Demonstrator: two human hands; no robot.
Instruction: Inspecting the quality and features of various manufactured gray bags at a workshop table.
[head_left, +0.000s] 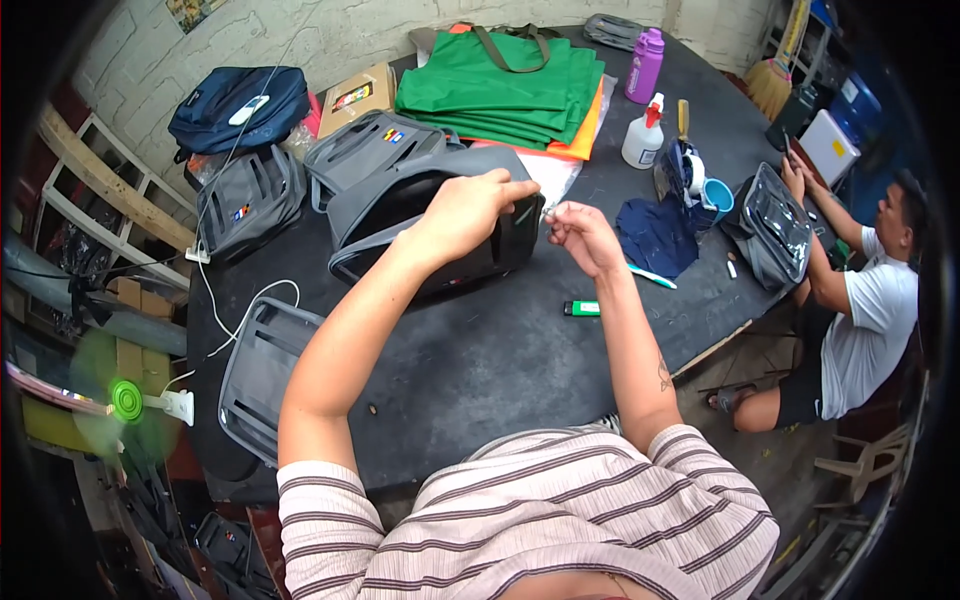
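Note:
A grey and black backpack (365, 240) stands on the dark table in front of me, its main opening gaping. My left hand (470, 215) reaches over the bag's right end, with closed fingers gripping its edge; the fingertips are partly hidden. Just beside that edge, my right hand (583, 235) is pinched around something small and shiny, too small to name. The two hands are close together but apart.
Grey bags (250, 200), a blue backpack (245, 110) and stacked green bags (500, 85) lie behind. To the right are a spray bottle (642, 135), purple bottle (645, 65) and navy cloth (655, 238). A seated person (865, 300) is at right; a fan (127, 400) spins at left.

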